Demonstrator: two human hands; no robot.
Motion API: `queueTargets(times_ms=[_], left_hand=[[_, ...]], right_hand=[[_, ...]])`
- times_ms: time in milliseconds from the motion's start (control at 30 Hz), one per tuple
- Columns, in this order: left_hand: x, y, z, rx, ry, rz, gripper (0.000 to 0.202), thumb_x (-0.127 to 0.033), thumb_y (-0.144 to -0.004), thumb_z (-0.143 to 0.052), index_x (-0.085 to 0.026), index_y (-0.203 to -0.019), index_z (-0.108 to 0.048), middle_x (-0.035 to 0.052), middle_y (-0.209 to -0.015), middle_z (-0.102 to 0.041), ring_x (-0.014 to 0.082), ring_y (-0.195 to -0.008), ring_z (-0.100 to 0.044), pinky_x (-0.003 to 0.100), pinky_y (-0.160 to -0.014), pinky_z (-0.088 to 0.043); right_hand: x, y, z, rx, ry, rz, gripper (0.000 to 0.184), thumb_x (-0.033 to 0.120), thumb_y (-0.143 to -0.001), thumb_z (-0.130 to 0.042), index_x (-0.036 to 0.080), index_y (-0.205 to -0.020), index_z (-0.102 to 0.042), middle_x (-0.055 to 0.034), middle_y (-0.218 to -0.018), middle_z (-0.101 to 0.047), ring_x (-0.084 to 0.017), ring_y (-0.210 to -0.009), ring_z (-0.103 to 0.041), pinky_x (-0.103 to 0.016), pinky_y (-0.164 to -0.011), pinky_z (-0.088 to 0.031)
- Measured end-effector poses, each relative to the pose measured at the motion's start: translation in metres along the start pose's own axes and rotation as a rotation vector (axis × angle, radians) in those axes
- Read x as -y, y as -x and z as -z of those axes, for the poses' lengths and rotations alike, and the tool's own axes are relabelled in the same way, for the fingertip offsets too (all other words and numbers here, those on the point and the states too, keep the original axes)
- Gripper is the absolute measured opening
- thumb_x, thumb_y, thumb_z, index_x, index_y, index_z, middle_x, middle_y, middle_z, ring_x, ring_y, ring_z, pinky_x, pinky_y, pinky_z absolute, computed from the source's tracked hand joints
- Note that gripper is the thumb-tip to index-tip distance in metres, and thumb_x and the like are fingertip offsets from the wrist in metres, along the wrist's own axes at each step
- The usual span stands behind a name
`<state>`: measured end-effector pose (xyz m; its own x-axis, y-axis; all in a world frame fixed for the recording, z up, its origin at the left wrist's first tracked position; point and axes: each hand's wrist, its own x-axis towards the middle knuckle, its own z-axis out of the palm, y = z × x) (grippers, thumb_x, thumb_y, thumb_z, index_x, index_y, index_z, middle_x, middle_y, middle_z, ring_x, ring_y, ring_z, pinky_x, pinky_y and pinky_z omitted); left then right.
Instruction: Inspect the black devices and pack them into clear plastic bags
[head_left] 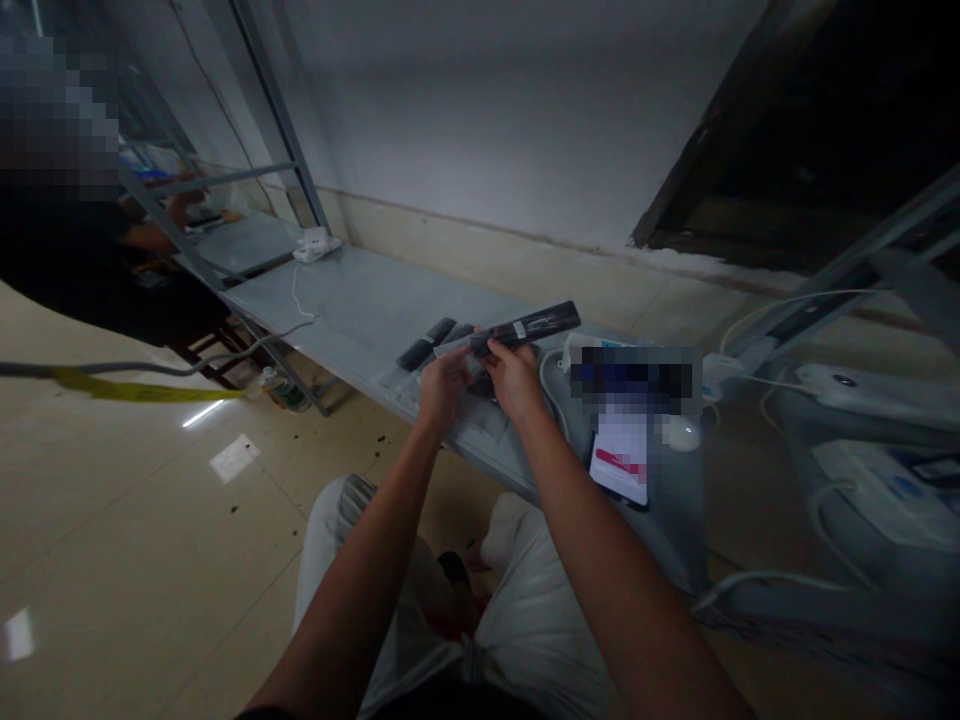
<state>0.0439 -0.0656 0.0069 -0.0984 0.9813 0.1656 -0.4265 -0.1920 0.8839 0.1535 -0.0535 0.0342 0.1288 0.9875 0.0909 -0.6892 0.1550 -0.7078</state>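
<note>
A long, flat black object in a see-through plastic sleeve with a small white label is held over the table's near edge. I cannot make out its exact kind. My right hand is closed around its near part, thumb on top. My left hand is closed at the sleeve's left end, its fingertips partly hidden. Just behind it, similar dark wrapped pieces lie on the grey bench. More see-through plastic lies beneath my hands.
A lit phone lies right of my right forearm, near a white rounded object and white cables. A white device sits at the bench's far left. Metal posts rise there. Another person sits at left. A bottle stands on the floor.
</note>
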Motion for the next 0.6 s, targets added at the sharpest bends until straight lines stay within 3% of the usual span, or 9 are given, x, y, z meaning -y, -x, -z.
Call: queueTargets(times_ms=[233, 400, 600], left_hand=[[-0.009, 0.002, -0.006, -0.021, 0.155, 0.082, 0.033, -0.043, -0.086, -0.055, -0.015, -0.083, -0.071, 0.0088, -0.081, -0.067, 0.0139, -0.063, -0.055, 0.027, -0.054, -0.044], [-0.007, -0.001, -0.001, -0.161, 0.279, 0.066, 0.037, -0.048, -0.085, -0.056, -0.016, -0.069, -0.061, 0.0065, -0.073, -0.065, 0.0105, -0.055, -0.052, 0.025, -0.052, -0.044], [-0.005, -0.002, 0.002, -0.310, 0.256, -0.008, 0.036, -0.047, -0.084, -0.057, -0.016, -0.065, -0.057, 0.0015, -0.064, -0.057, 0.0091, -0.049, -0.049, 0.024, -0.048, -0.041]], right_hand=[[0.005, -0.002, 0.001, -0.007, -0.040, 0.006, 0.019, 0.011, -0.069, -0.071, 0.018, -0.085, -0.064, -0.0015, -0.087, -0.077, -0.017, -0.089, -0.074, -0.027, -0.078, -0.060], [0.011, -0.004, 0.004, -0.050, -0.070, -0.031, 0.015, 0.017, -0.072, -0.072, 0.018, -0.085, -0.063, -0.0027, -0.084, -0.076, -0.018, -0.083, -0.073, -0.034, -0.073, -0.063], [0.015, -0.003, 0.006, -0.078, -0.077, -0.025, 0.017, 0.014, -0.069, -0.070, 0.018, -0.084, -0.062, -0.0021, -0.083, -0.075, -0.019, -0.083, -0.073, -0.037, -0.070, -0.064]])
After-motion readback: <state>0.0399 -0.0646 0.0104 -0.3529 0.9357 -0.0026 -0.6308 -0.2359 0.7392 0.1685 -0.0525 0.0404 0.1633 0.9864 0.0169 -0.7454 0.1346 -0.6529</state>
